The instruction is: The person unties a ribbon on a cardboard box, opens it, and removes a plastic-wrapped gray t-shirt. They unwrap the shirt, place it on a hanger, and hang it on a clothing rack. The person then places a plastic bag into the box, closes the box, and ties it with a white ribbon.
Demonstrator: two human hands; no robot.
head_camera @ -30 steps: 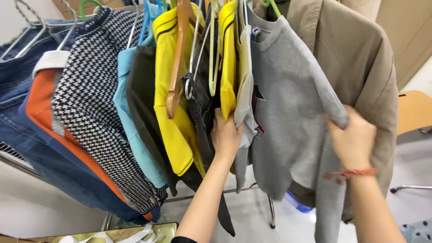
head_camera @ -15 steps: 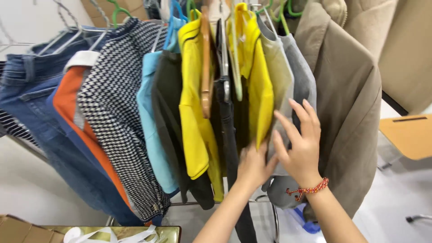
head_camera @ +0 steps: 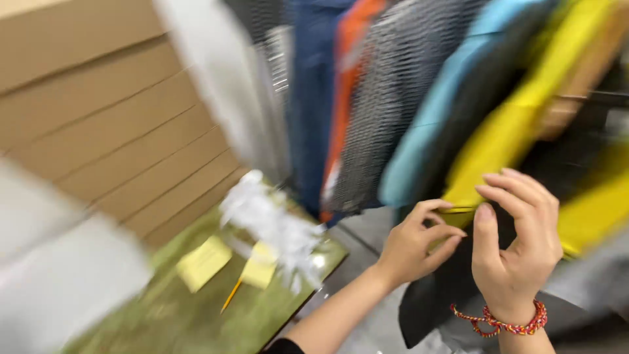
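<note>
Both hands are up among the hanging clothes, working at the hem of the same piece. Her left hand (head_camera: 419, 246) has its fingers curled in, thumb and forefinger pinched on the lower edge of the yellow garment (head_camera: 504, 144), right where that edge meets the black garment (head_camera: 485, 275) hanging behind and below it. The right hand (head_camera: 517, 252), with a red braided bracelet (head_camera: 501, 322) at the wrist, sits just at three o'clock of the left one, fingers half bent and spread over the black cloth; the frame is too smeared to say whether it truly has hold of the fabric or only presses on it. To my eye the two hands are set close together like this to part one layer from the next, since the garments hang packed tight against each other.

The yellow garment is bright, plain and smooth-looking, hanging at a slant from one o'clock down toward the hands, with a second yellow fold (head_camera: 590, 210) showing at three o'clock of the right hand. At eleven o'clock of it hang a light blue garment (head_camera: 426, 144), then a black-and-white checked one (head_camera: 386, 111), an orange one (head_camera: 344, 98) and dark blue denim (head_camera: 311, 98).

Down at eight o'clock of the hands lies a greenish-gold box top (head_camera: 196, 308) with yellow paper notes (head_camera: 204, 261), a pencil (head_camera: 230, 296) and a white frilly thing (head_camera: 275, 226), too blurred to name. Behind it, brown cardboard (head_camera: 111, 131) leans stacked.
</note>
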